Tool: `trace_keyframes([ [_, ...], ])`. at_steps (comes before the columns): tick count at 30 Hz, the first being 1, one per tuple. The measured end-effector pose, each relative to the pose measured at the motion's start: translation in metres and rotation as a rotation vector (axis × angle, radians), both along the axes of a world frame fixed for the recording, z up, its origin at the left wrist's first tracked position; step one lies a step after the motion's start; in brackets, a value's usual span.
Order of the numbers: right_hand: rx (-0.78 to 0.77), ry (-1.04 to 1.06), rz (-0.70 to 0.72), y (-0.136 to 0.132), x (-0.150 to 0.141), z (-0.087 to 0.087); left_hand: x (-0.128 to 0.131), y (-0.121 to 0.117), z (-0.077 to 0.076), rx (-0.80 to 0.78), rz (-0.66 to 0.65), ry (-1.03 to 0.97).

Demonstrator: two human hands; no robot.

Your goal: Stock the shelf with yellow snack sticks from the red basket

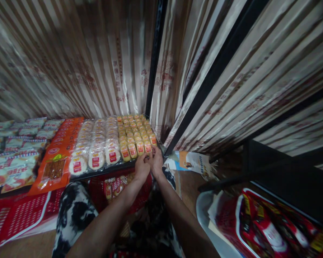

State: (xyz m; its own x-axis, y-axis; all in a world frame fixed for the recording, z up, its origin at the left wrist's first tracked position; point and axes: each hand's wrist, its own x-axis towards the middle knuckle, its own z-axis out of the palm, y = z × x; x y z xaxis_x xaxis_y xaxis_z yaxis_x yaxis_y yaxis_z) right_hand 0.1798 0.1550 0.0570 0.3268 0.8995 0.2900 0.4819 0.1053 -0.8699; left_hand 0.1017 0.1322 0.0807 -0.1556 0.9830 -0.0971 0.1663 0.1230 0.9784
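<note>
The fingers of both hands meet at the front right corner of a low shelf (102, 172), curled against the nearest small yellow packs (140, 147); whether they actually pinch a pack or only press on it cannot be told, since the fingertips are hidden behind the knuckles. The left hand (141, 167) and the right hand (156, 162) touch each other, side by side, at the shelf's edge. The yellow packs with red labels stand in tight rows running back from the hands toward the curtain. Just to their left lie rows of round white packs (97, 150) with red labels, then flat orange bags (56, 161), and farther left pale printed bags (13, 157). Behind the shelf hangs a shiny striped curtain (70, 64), split by dark vertical posts (154, 53). Below the shelf's edge, under the forearms, a red basket (102, 193) holds a few packets, and another red basket (18, 215) lies at lower left. At lower right, red-and-white bags (263, 229) are piled together.
</note>
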Motion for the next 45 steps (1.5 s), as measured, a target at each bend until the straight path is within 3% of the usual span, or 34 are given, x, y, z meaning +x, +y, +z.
trace_keyframes([
  [6, 0.018, -0.161, -0.062, -0.001, 0.0, 0.0, -0.001, -0.001, 0.0, 0.032, -0.013, 0.006],
  [18, 0.017, -0.096, -0.047, 0.0, -0.001, -0.006, -0.006, -0.005, 0.006, 0.165, -0.035, 0.1],
  [28, 0.03, -0.113, -0.007, -0.003, 0.001, -0.006, -0.007, -0.006, 0.002, 0.197, -0.074, 0.142],
  [33, 0.089, -0.138, -0.04, -0.011, -0.004, -0.005, -0.013, -0.015, -0.004, 0.247, -0.031, 0.239],
  [38, 0.101, -0.147, -0.114, -0.029, -0.018, -0.007, -0.021, -0.029, -0.013, 0.196, -0.009, 0.251],
  [45, 0.022, -0.094, -0.099, -0.063, -0.051, -0.042, -0.045, -0.053, -0.043, 0.033, -0.049, 0.35],
])
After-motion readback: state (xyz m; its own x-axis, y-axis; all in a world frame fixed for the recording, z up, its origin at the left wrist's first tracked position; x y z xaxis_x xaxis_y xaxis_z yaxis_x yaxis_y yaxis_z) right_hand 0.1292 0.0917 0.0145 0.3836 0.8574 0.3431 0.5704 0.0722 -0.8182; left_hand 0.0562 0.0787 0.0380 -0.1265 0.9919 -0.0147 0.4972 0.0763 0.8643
